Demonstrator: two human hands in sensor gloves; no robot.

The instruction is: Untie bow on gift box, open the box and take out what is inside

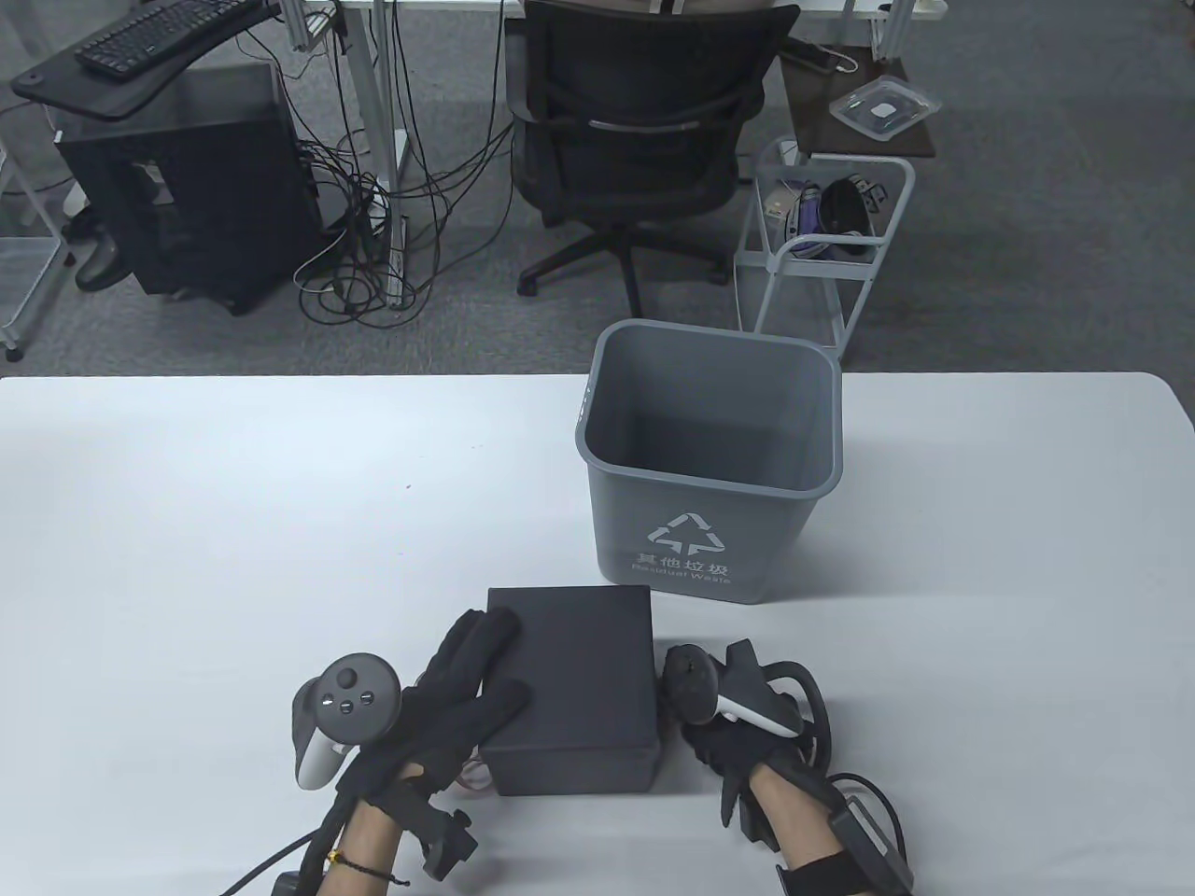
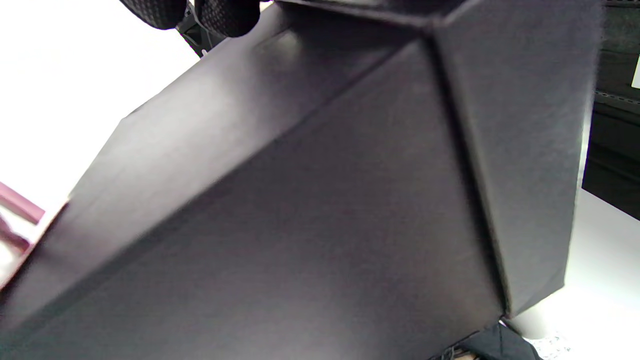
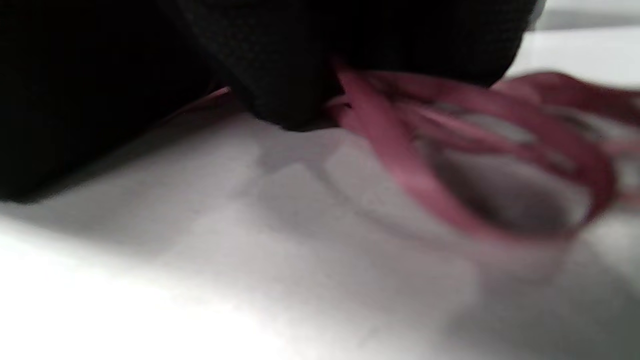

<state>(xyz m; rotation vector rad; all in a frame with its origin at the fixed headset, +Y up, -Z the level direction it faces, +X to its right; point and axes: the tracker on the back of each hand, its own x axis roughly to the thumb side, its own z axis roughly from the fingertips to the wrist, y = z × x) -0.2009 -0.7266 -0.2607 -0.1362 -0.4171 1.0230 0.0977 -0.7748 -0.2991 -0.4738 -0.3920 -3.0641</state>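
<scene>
Left hand [image 1: 457,695] rests relaxed fingers on the black cardboard gift box [image 1: 571,686], right hand [image 1: 724,737] pinches pink ribbon [image 3: 450,150] beside it, near the grey plastic bin [image 1: 709,457] labelled "Residual Waste"

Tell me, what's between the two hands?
The black gift box sits between them in the table view: the left hand rests on its top, the right hand at its right side.

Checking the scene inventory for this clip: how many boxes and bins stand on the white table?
2. A black gift box sits near the table's front edge between the two hands, and a grey waste bin stands just behind it to the right. Nothing else of that kind shows.
</scene>
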